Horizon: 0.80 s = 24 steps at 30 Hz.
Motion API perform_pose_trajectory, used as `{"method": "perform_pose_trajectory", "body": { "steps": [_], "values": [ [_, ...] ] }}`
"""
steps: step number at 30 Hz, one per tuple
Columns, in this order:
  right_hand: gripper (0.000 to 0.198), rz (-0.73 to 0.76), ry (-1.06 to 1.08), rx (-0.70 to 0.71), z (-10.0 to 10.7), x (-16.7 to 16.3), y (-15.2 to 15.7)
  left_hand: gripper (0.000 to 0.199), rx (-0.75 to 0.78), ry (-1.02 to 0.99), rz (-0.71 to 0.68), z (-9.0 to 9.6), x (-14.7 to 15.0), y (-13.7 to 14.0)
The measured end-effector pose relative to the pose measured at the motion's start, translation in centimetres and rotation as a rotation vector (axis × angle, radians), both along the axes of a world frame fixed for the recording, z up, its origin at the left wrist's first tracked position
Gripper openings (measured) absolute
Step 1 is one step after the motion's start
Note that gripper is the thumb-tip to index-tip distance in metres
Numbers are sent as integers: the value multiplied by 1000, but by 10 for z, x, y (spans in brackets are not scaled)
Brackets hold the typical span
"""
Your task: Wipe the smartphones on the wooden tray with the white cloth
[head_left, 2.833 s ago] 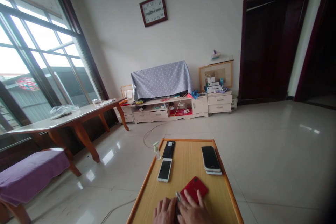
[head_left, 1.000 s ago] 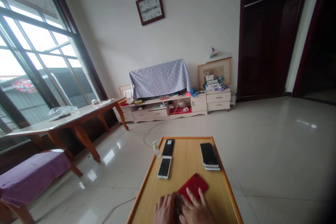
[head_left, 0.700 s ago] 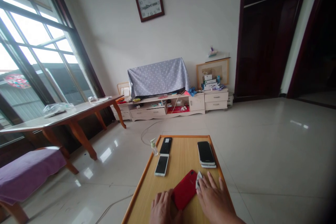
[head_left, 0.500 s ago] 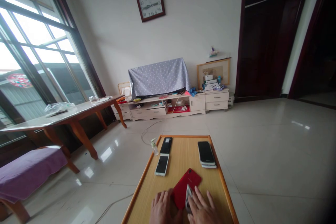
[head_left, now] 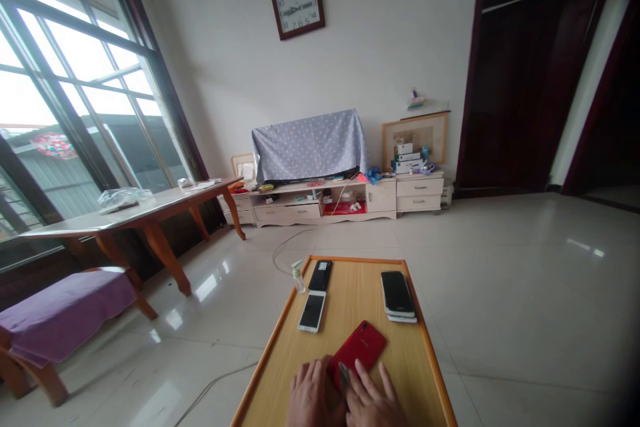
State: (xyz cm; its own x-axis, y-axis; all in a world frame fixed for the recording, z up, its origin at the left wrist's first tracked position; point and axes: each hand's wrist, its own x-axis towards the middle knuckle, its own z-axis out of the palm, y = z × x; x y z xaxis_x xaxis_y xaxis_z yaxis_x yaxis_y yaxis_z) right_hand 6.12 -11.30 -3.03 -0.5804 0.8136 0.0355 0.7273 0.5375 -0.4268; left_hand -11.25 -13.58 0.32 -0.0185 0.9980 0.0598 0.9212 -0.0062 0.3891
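Observation:
A red smartphone (head_left: 364, 345) lies back up and slanted on the small wooden table (head_left: 350, 287). Against its lower left edge, my left hand (head_left: 311, 392) holds it with fingers bent and pressed together. My right hand (head_left: 373, 400) presses a small grey cloth (head_left: 344, 375) onto the phone's lower part, its fingers partly spread over it. Further up the table on the left are a white phone (head_left: 313, 311), a black phone (head_left: 321, 275) and a clear pump bottle (head_left: 299, 278). A stack of phones (head_left: 399, 295) sits at the right edge.
Raised wooden rims (head_left: 434, 367) border the table. A cable (head_left: 210, 387) runs over the tiled floor on the left. Beyond stand a long table (head_left: 165, 203), a stool with a purple cloth (head_left: 75, 307) and a low white cabinet (head_left: 380, 199).
My right hand has slid the grey cloth down and left along the red phone, toward my left hand. My left hand stays at the phone's edge. The view has shifted slightly.

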Motion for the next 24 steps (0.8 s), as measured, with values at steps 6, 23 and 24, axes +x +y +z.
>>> {"method": "perform_pose_trajectory", "body": {
  "steps": [6, 23, 24],
  "values": [
    [49, 45, 33, -97, 34, -14, 1, 73, -28, -21, 2, -16, -9, 5],
    [46, -42, 62, 7, 23, -36, 24, 78, 27, -60, 58, -31, -12, 8],
    [47, -59, 63, 9, 21, -35, 25, 80, 31, -50, 54, -30, -11, 7]
  ]
}}
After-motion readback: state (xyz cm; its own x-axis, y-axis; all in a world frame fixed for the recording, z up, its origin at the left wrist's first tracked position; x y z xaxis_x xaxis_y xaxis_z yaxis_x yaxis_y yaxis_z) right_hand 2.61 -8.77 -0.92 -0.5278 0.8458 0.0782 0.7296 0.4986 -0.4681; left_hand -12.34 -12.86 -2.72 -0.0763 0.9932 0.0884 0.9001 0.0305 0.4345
